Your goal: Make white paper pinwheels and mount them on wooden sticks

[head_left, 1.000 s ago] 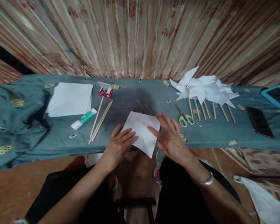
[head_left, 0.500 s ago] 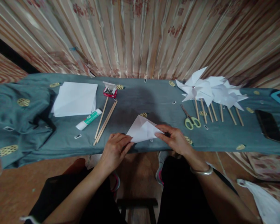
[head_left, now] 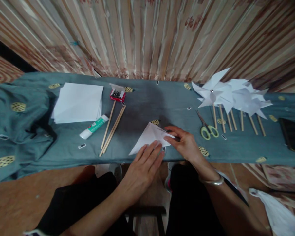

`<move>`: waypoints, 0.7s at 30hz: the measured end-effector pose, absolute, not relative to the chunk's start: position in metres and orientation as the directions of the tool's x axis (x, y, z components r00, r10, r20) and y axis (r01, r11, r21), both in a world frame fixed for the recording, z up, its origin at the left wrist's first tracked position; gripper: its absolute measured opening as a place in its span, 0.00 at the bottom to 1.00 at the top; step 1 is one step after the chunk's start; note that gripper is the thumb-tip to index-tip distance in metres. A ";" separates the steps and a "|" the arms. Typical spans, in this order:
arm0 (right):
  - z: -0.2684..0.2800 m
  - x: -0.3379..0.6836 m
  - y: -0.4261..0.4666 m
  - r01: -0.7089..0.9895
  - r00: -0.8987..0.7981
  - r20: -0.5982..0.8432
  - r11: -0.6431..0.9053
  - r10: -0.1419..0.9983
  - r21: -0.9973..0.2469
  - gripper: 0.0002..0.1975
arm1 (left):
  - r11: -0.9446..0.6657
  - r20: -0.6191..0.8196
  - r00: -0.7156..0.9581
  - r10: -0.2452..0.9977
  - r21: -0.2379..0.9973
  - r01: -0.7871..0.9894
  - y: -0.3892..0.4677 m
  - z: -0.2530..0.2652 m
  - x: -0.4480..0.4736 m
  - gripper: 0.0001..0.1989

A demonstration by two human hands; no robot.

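Observation:
A white sheet of paper (head_left: 147,137), folded into a triangle, lies near the front edge of the cloth-covered table (head_left: 147,108). My left hand (head_left: 143,168) rests on its lower edge with the fingers stretched out flat. At the paper's right corner, my right hand (head_left: 184,142) pinches it between thumb and fingers. Scissors (head_left: 207,128) with green handles lie to the right of that hand. Left of the paper are several wooden sticks (head_left: 115,129) and a glue stick (head_left: 94,127).
A stack of white paper (head_left: 79,103) lies at the left, beside an opened red box (head_left: 118,95) of small metal pieces. Several white paper pinwheels (head_left: 217,93) on sticks lie at the back right. A dark phone (head_left: 292,135) is at the far right. Bunched cloth (head_left: 19,127) covers the left end.
My left hand has let go of the paper's left corner and moved right, flattening over the lower edge. My right hand keeps its pinch. The view has shifted slightly.

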State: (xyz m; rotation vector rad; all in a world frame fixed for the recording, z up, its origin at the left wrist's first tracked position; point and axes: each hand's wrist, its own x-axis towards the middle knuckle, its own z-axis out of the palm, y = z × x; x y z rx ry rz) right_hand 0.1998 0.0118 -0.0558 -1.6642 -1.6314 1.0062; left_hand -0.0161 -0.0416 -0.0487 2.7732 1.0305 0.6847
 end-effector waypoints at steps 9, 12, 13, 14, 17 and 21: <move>-0.051 0.194 0.017 0.611 0.014 -0.088 -0.078 0.996 -0.788 0.19 | -0.709 0.230 0.671 0.705 0.258 0.657 -0.037 -0.061 -0.008 0.27; -0.049 0.193 0.019 0.621 0.014 -0.093 -0.081 0.996 -0.779 0.19 | -0.706 0.221 0.672 0.707 0.266 0.656 -0.035 -0.062 -0.009 0.28; -0.049 0.193 0.019 0.627 0.015 -0.094 -0.083 0.995 -0.774 0.19 | -0.706 0.217 0.673 0.707 0.269 0.655 -0.035 -0.062 -0.009 0.27; -0.049 0.193 0.019 0.633 0.015 -0.096 -0.083 0.995 -0.770 0.19 | -0.703 0.210 0.673 0.710 0.272 0.657 -0.035 -0.063 -0.009 0.27; -0.048 0.193 0.019 0.638 0.015 -0.099 -0.086 0.995 -0.765 0.19 | -0.696 0.197 0.670 0.716 0.273 0.664 -0.035 -0.064 -0.010 0.27; -0.047 0.192 0.020 0.633 0.019 -0.105 -0.094 0.994 -0.768 0.18 | -0.687 0.177 0.666 0.724 0.271 0.674 -0.035 -0.065 -0.011 0.27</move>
